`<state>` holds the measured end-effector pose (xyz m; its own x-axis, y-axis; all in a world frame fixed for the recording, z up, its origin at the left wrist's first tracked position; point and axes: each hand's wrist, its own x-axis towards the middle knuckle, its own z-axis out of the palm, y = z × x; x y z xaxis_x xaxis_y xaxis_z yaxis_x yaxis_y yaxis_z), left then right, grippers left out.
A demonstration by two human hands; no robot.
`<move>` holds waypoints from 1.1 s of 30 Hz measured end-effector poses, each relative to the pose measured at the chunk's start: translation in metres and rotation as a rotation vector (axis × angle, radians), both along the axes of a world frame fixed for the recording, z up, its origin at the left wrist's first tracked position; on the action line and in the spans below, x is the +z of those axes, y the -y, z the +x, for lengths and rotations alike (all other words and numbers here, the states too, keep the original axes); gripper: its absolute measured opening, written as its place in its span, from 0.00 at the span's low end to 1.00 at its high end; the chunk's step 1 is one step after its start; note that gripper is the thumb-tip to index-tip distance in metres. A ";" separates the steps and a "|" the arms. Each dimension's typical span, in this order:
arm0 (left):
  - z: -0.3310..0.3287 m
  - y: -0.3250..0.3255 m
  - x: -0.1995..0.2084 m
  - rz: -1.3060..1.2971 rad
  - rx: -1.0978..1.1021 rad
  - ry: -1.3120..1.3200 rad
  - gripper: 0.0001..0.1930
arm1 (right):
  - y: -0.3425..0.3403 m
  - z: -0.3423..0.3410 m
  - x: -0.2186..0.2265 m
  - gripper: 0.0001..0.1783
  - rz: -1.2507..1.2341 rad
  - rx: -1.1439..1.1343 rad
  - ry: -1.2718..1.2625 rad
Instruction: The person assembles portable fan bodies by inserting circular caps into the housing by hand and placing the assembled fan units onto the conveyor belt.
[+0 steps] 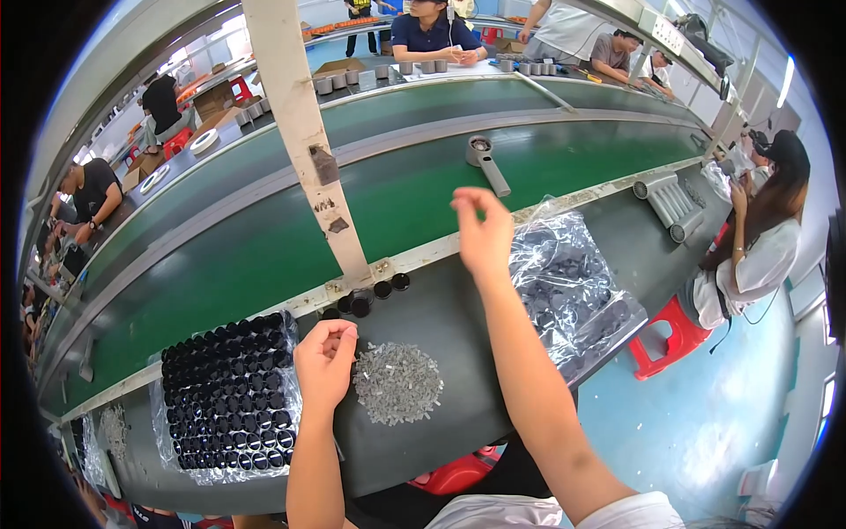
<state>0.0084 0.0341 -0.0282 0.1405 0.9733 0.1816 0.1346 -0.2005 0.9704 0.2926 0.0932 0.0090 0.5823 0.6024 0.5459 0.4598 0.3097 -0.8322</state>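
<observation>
My left hand (324, 363) is closed in a pinch between a sheet of black round parts (231, 395) and a pile of small clear-grey pieces (398, 383). Whatever its fingertips hold, if anything, is too small to make out. My right hand (485, 236) is raised over the table's far edge, fingers bent with a gap to the thumb and nothing visible in them. Just beyond it, a grey handheld fan (490, 166) lies on the green conveyor belt (405, 189). Several loose black round parts (359, 305) sit at the far edge, beyond my left hand.
Clear plastic wrapping with parts under it (568, 286) lies to the right. Grey cylindrical parts (674, 204) stand farther right, near a seated co-worker (758, 229). A pale metal post (304, 141) rises at the table's far edge. Red stools (670, 339) stand below.
</observation>
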 end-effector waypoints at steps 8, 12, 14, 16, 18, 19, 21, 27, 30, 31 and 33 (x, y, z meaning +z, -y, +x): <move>-0.003 -0.002 -0.003 -0.026 -0.025 -0.097 0.06 | -0.085 0.093 -0.035 0.09 -0.234 -0.361 0.462; -0.002 -0.001 0.000 -0.040 -0.038 -0.100 0.06 | -0.103 0.103 -0.059 0.08 -0.337 -0.335 0.473; 0.001 0.000 -0.001 -0.025 0.008 -0.031 0.04 | -0.107 0.102 -0.063 0.09 -0.378 -0.310 0.464; -0.005 -0.002 -0.004 -0.031 -0.023 -0.100 0.06 | -0.108 0.097 -0.061 0.09 -0.457 -0.274 0.478; -0.004 -0.002 -0.005 -0.020 -0.023 -0.093 0.06 | -0.105 0.096 -0.056 0.08 -0.420 -0.226 0.506; -0.004 -0.002 -0.003 -0.019 -0.026 -0.095 0.06 | -0.103 0.096 -0.053 0.08 -0.384 -0.183 0.534; -0.002 -0.002 0.000 -0.020 -0.020 -0.092 0.06 | -0.095 0.087 -0.040 0.08 -0.340 -0.108 0.329; -0.001 -0.003 -0.002 0.034 -0.030 -0.124 0.06 | -0.032 0.052 0.000 0.11 -0.135 0.288 -0.606; -0.007 0.000 -0.004 0.073 0.023 -0.056 0.05 | 0.027 0.011 0.008 0.13 -0.077 0.462 -0.658; -0.005 0.002 0.000 0.055 -0.034 0.013 0.05 | 0.051 -0.003 0.011 0.13 -0.080 0.475 -0.656; -0.005 0.005 0.002 -0.020 -0.176 0.127 0.14 | 0.098 -0.030 0.011 0.09 -0.123 0.529 -0.636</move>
<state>0.0033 0.0293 -0.0263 0.2862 0.9393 0.1895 -0.0248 -0.1905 0.9814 0.2630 -0.0053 0.0195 0.3809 0.9166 0.1214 -0.2898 0.2430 -0.9257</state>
